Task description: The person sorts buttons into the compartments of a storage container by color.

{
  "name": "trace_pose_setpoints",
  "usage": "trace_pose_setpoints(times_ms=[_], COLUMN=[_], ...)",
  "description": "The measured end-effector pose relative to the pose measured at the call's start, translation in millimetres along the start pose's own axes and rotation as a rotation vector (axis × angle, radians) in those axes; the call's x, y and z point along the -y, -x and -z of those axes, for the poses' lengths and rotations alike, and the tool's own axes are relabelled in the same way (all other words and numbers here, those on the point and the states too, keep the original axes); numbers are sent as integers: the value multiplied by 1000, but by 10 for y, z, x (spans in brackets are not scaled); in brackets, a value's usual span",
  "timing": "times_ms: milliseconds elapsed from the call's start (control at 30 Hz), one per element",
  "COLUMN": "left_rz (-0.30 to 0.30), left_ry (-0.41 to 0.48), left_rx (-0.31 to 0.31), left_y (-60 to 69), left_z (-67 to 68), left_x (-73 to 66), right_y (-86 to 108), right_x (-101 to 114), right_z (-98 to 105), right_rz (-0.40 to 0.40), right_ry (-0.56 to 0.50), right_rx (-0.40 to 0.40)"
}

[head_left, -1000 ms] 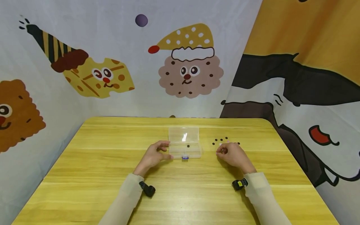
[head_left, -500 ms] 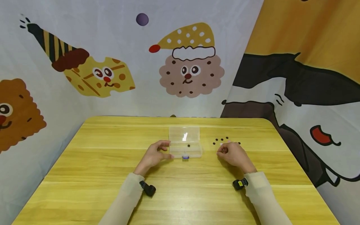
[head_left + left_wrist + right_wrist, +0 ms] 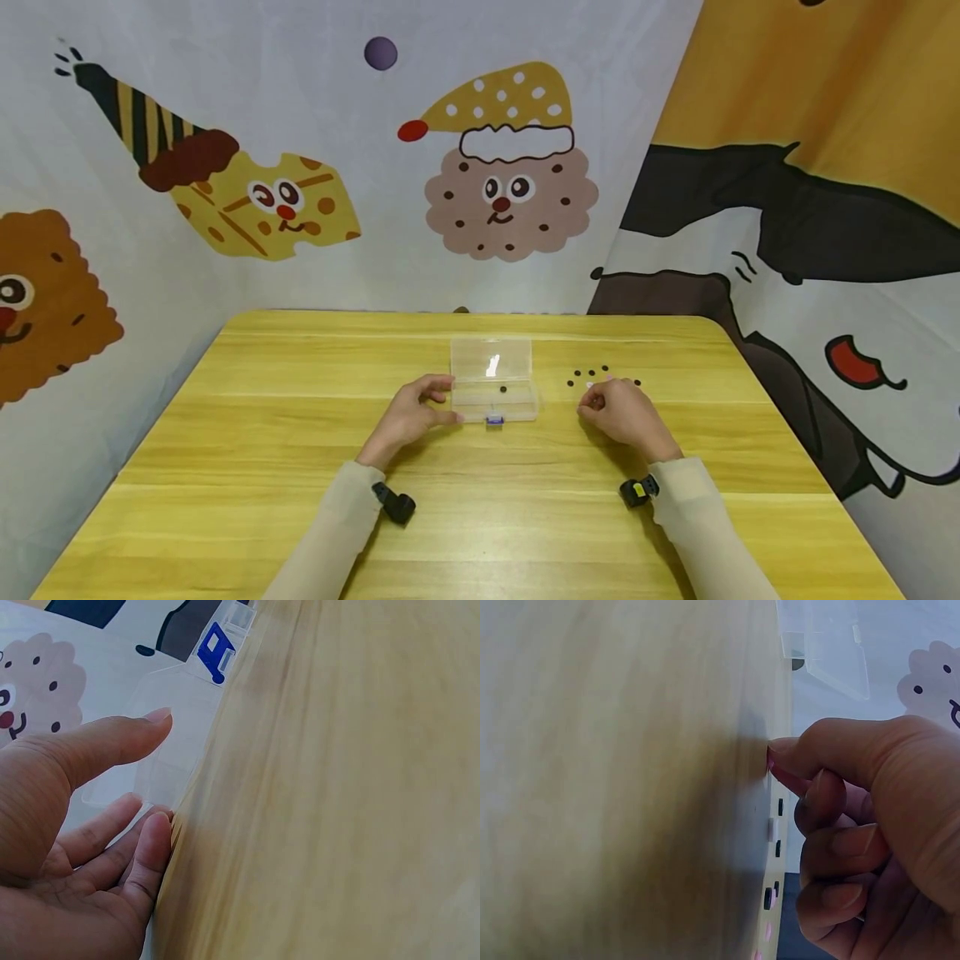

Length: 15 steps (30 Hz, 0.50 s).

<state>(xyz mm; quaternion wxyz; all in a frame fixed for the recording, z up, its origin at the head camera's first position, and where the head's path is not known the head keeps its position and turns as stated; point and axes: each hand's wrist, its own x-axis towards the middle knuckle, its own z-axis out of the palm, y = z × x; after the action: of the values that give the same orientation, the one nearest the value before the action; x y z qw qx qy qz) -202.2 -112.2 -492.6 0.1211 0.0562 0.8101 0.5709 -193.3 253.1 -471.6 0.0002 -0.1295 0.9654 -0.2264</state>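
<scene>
A clear plastic box (image 3: 493, 402) with a blue latch (image 3: 494, 421) stands with its lid raised, and one small dark disc (image 3: 503, 389) lies inside. My left hand (image 3: 411, 414) holds the box's left end, thumb at the front corner and fingers farther back. To the right, my right hand (image 3: 624, 414) is low at the tabletop. In the right wrist view its thumb and index finger pinch a small pink disc (image 3: 770, 760), mostly covered by the fingertips. Several small dark discs (image 3: 592, 372), with pink and white ones among them, lie just beyond; the hand hides some.
The wooden table (image 3: 480, 517) carries the box near its far edge. A cloth backdrop (image 3: 300, 100) with cartoon prints hangs behind and beside it. Each wrist wears a small black camera, such as the left wrist camera (image 3: 395, 505).
Both hands, the box and the discs stay in place. The head view shifts only very slightly.
</scene>
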Motion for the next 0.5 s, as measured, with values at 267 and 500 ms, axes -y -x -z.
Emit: trace_pose_setpoints(times_ms=[267,500], left_rz=[5,6], left_ry=[4,9], left_rx=[-1,0], left_y=[5,9], left_z=[4,5], left_x=[-8,-11], right_y=[4,25], right_x=[-13,-38], right_z=[6,20], right_rz=[-3,-27], right_ry=[-15,-58], right_rx=[5,18])
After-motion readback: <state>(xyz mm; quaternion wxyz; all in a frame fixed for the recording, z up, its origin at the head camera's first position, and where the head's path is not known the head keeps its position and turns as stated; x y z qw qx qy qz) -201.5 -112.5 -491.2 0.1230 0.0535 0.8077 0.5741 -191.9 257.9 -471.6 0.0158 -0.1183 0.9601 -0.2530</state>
